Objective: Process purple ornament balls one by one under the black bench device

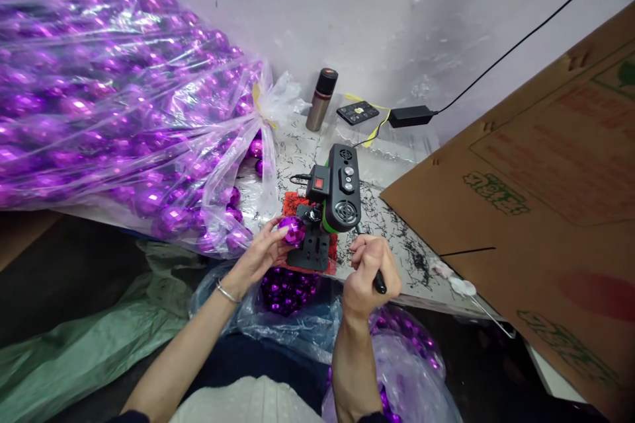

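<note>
Purple ball (292,230) sits pinched in the left hand (262,252), at the left side of the black machine (344,188), perhaps touching its base plate (315,250), while the right hand (373,272), farther off on the opposite side, wraps around a black handle (380,283) slanting toward the wearer.

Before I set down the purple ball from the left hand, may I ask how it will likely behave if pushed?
The purple ball would probably roll, since it is round, though its flat facets might slow it slightly. Its shiny surface looks smooth, so it may slip in the left hand.
</note>
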`<control>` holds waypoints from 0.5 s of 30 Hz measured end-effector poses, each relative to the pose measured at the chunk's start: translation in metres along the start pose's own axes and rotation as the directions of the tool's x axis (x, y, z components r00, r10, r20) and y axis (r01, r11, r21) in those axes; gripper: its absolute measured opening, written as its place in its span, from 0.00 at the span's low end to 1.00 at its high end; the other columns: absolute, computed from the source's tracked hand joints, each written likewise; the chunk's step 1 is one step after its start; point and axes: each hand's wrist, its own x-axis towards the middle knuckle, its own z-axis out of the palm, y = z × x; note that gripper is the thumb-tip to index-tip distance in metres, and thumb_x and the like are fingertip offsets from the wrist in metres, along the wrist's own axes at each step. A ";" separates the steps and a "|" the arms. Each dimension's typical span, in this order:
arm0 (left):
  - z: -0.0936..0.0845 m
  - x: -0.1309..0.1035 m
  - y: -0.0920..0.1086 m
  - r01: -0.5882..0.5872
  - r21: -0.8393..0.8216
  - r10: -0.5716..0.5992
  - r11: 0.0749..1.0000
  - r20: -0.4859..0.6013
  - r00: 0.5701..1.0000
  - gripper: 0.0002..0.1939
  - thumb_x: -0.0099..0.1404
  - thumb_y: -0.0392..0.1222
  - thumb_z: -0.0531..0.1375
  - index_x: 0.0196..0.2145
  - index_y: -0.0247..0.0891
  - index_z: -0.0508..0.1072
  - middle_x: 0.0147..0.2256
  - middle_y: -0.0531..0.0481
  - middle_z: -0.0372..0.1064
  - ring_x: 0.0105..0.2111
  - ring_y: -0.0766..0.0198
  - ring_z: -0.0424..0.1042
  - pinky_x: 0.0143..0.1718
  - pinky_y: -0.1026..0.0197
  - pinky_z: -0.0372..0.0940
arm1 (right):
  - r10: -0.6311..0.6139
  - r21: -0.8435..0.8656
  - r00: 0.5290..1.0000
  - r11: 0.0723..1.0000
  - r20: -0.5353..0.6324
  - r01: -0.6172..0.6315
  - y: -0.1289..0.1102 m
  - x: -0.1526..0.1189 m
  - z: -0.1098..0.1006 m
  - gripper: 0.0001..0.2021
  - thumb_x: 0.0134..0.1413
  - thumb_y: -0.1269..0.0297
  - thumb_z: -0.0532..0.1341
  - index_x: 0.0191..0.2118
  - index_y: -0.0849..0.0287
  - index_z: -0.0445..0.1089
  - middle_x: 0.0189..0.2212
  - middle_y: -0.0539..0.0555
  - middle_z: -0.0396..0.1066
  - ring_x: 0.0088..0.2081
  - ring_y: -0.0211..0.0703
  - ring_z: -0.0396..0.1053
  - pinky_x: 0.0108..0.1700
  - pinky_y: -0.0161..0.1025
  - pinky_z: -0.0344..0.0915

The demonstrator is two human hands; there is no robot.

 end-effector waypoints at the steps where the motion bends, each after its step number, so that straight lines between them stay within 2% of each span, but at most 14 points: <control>1: 0.002 0.002 -0.009 -0.014 0.018 0.014 1.000 0.006 1.000 0.32 0.66 0.62 0.70 0.60 0.41 0.74 0.54 0.41 0.82 0.50 0.51 0.84 0.53 0.50 0.80 | -0.004 0.000 1.000 1.000 0.002 0.004 0.000 0.000 0.000 0.22 0.76 0.67 0.55 0.25 0.55 0.62 0.21 0.45 0.62 0.27 0.36 0.69 0.32 0.38 0.61; 5: 0.004 0.014 -0.034 -0.152 0.199 0.157 0.968 -0.006 0.988 0.35 0.63 0.59 0.72 0.62 0.41 0.71 0.57 0.41 0.80 0.56 0.49 0.81 0.60 0.47 0.76 | -0.012 -0.019 1.000 1.000 0.017 0.012 0.001 -0.004 -0.002 0.22 0.76 0.67 0.55 0.25 0.54 0.62 0.21 0.46 0.63 0.28 0.38 0.69 0.32 0.39 0.62; 9: 0.004 0.025 -0.048 -0.242 0.382 0.285 0.892 -0.060 0.957 0.31 0.64 0.55 0.71 0.60 0.41 0.71 0.56 0.42 0.80 0.56 0.49 0.81 0.63 0.46 0.72 | -0.027 -0.040 0.999 0.999 0.036 0.029 0.003 -0.008 -0.004 0.21 0.76 0.68 0.55 0.26 0.54 0.62 0.21 0.46 0.63 0.28 0.38 0.70 0.33 0.40 0.63; 15: 0.008 0.030 -0.050 -0.304 0.660 0.361 0.687 0.053 0.931 0.30 0.65 0.50 0.72 0.61 0.42 0.72 0.57 0.40 0.79 0.59 0.44 0.78 0.65 0.40 0.69 | -0.054 -0.022 0.997 0.998 0.049 0.055 0.005 -0.011 -0.006 0.19 0.75 0.71 0.54 0.27 0.54 0.63 0.22 0.46 0.64 0.29 0.38 0.71 0.33 0.39 0.63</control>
